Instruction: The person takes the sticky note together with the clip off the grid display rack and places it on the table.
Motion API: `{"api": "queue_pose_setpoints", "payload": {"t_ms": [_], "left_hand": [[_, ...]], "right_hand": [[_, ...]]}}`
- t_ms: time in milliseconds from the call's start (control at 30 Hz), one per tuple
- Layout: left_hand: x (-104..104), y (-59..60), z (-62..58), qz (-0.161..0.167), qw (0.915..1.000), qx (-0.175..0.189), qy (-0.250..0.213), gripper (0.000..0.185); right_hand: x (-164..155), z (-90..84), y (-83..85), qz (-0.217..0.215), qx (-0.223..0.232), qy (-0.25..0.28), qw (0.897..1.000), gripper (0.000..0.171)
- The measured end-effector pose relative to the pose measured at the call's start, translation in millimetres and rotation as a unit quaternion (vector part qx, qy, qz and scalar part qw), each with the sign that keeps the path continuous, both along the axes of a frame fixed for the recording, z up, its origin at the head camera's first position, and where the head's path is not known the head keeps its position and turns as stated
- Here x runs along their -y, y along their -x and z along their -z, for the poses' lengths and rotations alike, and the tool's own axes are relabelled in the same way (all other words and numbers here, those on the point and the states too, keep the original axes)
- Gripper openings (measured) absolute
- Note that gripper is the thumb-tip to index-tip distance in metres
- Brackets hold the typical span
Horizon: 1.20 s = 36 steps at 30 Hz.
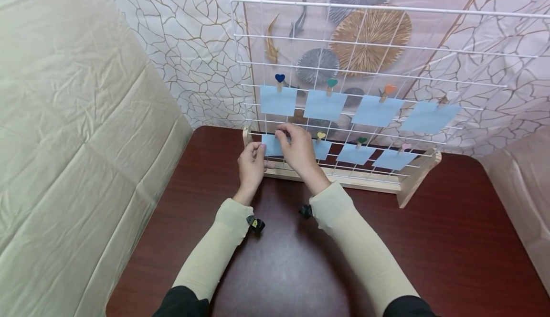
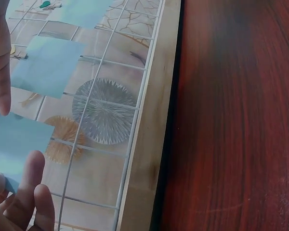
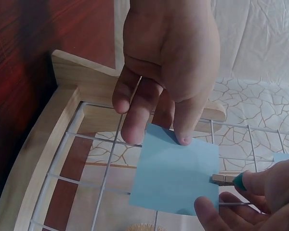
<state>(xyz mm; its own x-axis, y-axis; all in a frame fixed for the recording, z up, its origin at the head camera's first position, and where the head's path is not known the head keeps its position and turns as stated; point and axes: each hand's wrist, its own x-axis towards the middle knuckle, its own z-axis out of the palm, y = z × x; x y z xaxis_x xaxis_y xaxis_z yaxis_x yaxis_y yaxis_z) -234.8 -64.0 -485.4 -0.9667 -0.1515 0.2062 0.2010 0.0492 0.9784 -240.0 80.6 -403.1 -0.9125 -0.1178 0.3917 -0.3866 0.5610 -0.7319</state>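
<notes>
The tabletop (image 1: 468, 226) is displaying a reddish-brown wood-grain finish, smooth and glossy, and is reflecting a pale sheen between the sleeves (image 1: 365, 240), which are presenting soft, matt cloth. The grid (image 1: 343, 5) is showing smooth white wire, apparently coated metal. The stand (image 1: 417, 178) is exposing pale, smooth wood with a low sheen. The paper sheet (image 3: 176, 175) is presenting a flat, matt blue face. The clip (image 3: 223, 179) is combining plain wood with a smooth green head (image 3: 238, 181). The side drape (image 1: 64, 164) is showing creased, matt fabric.
</notes>
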Motion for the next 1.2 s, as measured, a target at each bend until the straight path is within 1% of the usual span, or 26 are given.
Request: {"api": "queue_pose_setpoints", "payload": {"t_ms": [167, 300, 467, 700, 1200], "left_hand": [[-1.0, 1.0, 2.2, -0.01, 0.9999, -0.004, -0.004, 0.024], [-0.7, 2.5, 2.0, -0.009, 0.9999, -0.009, -0.005, 0.023], [-0.3, 2.9, 1.4, -0.01, 0.9999, -0.004, -0.008, 0.023], [0.0, 2.3, 1.2, -0.007, 1.0, -0.006, -0.004, 0.023], [0.2, 2.2, 2.3, -0.002, 0.9999, -0.007, -0.013, 0.023]], "right_hand": [[1.1, 1.4, 0.1, 0.001, -0.009, -0.002, 1.0, 0.025], [2.0, 1.7, 0.9, 0.007, -0.022, -0.003, 1.0, 0.024], [3.9, 2.9, 1.4, 0.014, -0.035, -0.002, 0.999, 0.023], [6.7, 5.3, 0.9, 0.027, -0.04, 0.009, 0.999, 0.022], [8.1, 8.8, -0.7, 0.024, -0.05, 0.029, 0.998, 0.024]]}}
